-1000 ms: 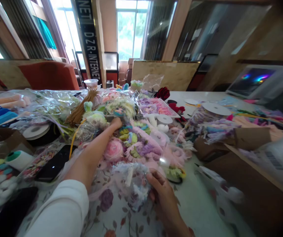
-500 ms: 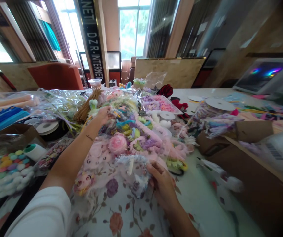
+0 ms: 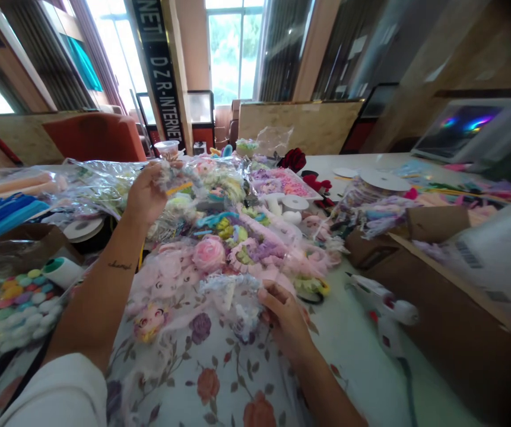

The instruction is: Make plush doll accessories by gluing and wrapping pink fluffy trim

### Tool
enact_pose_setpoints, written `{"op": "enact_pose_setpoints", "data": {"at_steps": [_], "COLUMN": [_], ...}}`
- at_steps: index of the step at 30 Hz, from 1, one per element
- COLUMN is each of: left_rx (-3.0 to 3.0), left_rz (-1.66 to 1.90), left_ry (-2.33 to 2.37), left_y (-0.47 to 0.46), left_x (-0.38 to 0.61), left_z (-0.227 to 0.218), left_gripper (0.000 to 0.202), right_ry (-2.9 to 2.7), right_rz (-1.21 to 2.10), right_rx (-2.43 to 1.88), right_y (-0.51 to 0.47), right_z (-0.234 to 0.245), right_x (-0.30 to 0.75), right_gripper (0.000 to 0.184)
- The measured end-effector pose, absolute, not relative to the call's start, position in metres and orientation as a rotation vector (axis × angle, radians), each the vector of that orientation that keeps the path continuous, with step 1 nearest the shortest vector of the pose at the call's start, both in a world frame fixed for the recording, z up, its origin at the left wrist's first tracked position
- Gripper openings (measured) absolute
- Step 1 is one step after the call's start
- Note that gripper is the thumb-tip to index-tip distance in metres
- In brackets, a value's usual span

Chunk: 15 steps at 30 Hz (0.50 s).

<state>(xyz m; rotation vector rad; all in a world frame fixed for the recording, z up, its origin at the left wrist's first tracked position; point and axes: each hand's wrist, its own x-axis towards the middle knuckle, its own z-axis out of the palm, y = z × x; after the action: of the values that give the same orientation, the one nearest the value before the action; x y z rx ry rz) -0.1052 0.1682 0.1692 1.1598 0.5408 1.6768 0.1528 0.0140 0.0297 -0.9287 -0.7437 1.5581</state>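
My left hand (image 3: 147,191) is raised over the left side of the craft pile, its fingers closed on a bunch of fluffy grey-blue trim (image 3: 175,177). Low at the front, my right hand (image 3: 285,308) pinches the right edge of a pale blue frilly trim piece (image 3: 232,296), which has a whitish strip on it. Just behind that piece sits a pink fabric rose (image 3: 209,253). A doll face with yellow hair (image 3: 151,321) lies to its left on the flowered cloth (image 3: 232,379). My fingertips are partly hidden in the trim.
A glue gun (image 3: 386,308) with a cord lies right of my right hand, beside an open cardboard box (image 3: 433,296). On the left are colourful pompoms (image 3: 24,302), a thread spool (image 3: 63,270) and blue craft stems (image 3: 3,213). A dark red rose (image 3: 292,160) stands behind the pile.
My left hand has lifted and moved left with the grey-blue trim, away from the middle of the pile. My right hand stays at the pale blue piece.
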Motion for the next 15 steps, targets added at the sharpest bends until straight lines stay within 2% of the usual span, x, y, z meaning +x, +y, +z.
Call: {"op": "enact_pose_setpoints", "data": {"at_steps": [7,15], "left_rx": [0.952,0.817], "left_rz": [1.341,0.909], "left_ry": [0.584,0.543], "left_y": [0.136,0.089], "left_x": [-0.086,-0.039], "left_z": [0.135,0.100], "left_gripper": [0.006,0.009], "right_ry": [-0.698,-0.727], "right_rz": [1.502,1.529], "right_rx": [-0.774,-0.746], "right_y": [0.009,0.012], "right_z": [0.037,0.033], "right_x": [0.160,0.162], "right_gripper": [0.027,0.029]}}
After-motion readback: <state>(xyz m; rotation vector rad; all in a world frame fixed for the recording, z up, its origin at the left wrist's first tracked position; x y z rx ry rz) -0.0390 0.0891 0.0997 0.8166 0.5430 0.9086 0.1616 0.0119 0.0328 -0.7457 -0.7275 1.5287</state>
